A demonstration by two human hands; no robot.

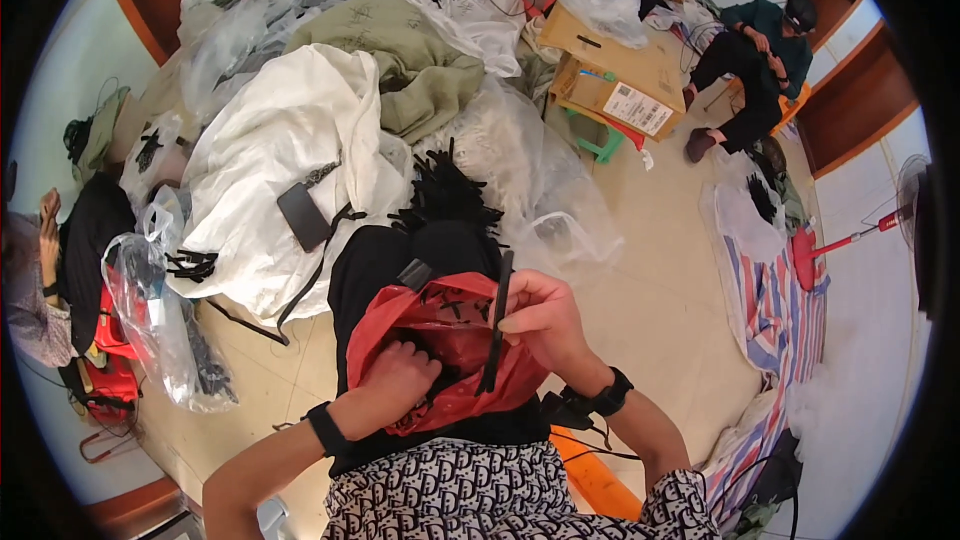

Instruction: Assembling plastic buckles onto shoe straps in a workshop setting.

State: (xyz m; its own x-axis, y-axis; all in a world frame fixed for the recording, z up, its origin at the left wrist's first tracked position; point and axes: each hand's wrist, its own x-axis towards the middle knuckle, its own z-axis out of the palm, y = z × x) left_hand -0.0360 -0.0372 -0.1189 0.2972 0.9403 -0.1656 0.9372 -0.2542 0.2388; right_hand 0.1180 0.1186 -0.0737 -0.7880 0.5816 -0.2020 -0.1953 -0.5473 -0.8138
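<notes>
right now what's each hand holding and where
Right hand pinches a long black plastic strip near its upper part; left hand grips the crumpled red plastic bag.

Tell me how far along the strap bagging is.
Done: some black pieces already lie inside the red bag. In hand: the right hand holds a black strap at the bag; the left hand is inside it. Left: a heap of straps ahead, more loose on the white sack.

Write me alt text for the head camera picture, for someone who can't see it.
Seen from above, a person's right hand holds a flat black strip upright over a red plastic bag on their lap, while the left hand reaches into the bag. Ahead lie piled white sacks, a heap of black strips and cardboard boxes; other people sit on the tiled floor.
</notes>
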